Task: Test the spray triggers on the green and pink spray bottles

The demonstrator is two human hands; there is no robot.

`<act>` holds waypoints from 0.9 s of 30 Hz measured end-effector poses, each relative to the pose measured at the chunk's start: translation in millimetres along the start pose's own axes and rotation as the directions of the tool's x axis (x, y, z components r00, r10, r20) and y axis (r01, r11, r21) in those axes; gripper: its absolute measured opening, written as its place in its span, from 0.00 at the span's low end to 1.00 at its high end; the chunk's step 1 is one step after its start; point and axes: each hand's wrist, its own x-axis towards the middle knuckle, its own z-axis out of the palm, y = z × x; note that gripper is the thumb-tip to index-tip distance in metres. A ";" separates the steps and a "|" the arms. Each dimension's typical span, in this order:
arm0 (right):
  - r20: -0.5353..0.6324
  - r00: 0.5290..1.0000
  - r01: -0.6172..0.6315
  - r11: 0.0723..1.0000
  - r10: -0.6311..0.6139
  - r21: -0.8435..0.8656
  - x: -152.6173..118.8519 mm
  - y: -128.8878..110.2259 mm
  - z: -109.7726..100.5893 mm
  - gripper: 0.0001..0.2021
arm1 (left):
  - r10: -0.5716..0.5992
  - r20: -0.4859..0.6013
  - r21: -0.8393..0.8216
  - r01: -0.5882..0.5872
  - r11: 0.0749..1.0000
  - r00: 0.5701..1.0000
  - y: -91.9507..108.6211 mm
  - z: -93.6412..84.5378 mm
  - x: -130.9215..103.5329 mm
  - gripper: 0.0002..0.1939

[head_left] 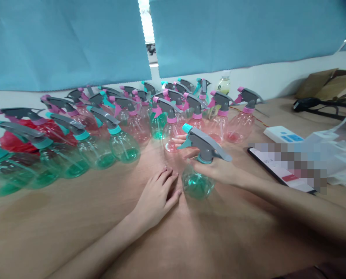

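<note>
My left hand (158, 193) lies on the wooden table with its fingers stretched out, holding nothing. Directly right of it stands a green spray bottle (198, 184) with a grey and turquoise trigger head. My right hand (219, 170) reaches behind this bottle, which hides part of the palm. Its fingers look outstretched and apart, slightly blurred, by the lower part of a pink-collared spray bottle (171, 130); whether they touch it I cannot tell. A row of green spray bottles (124, 146) stands to the left of my hands.
Several pink spray bottles (241, 124) crowd the back, mixed with green ones. Red plastic (18, 137) lies among those at left. On the right are a phone (280, 168), a white power strip (283, 135), a clear plastic thing (332, 151), black cable (315, 104) and a cardboard box (321, 85).
</note>
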 end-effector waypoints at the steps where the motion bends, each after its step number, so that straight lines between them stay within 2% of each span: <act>1: -0.010 1.000 -0.004 1.000 0.004 -0.002 -0.1 -0.2 0.0 0.06 | 0.000 0.001 0.002 0.000 1.000 1.000 0.0 0.1 0.0 0.21; 19: -0.010 0.997 -0.080 0.996 0.079 -0.029 -0.5 -2.8 -1.2 0.05 | -0.007 0.006 0.000 0.007 1.000 1.000 0.7 -0.2 0.2 0.21; 22: -0.012 1.000 -0.018 0.999 0.019 0.028 -0.1 -0.9 -1.0 0.04 | -0.004 0.006 -0.004 0.004 1.000 1.000 0.2 0.3 0.0 0.21; 25: -0.058 0.997 0.064 0.995 -0.059 0.074 0.3 1.6 -1.5 0.13 | -0.001 0.012 -0.004 0.001 1.000 1.000 -0.1 0.4 -0.2 0.21; 27: -0.053 0.997 0.050 0.997 -0.047 0.056 0.5 1.8 -2.2 0.15 | -0.004 0.008 -0.010 0.004 1.000 1.000 -0.2 0.2 -0.5 0.21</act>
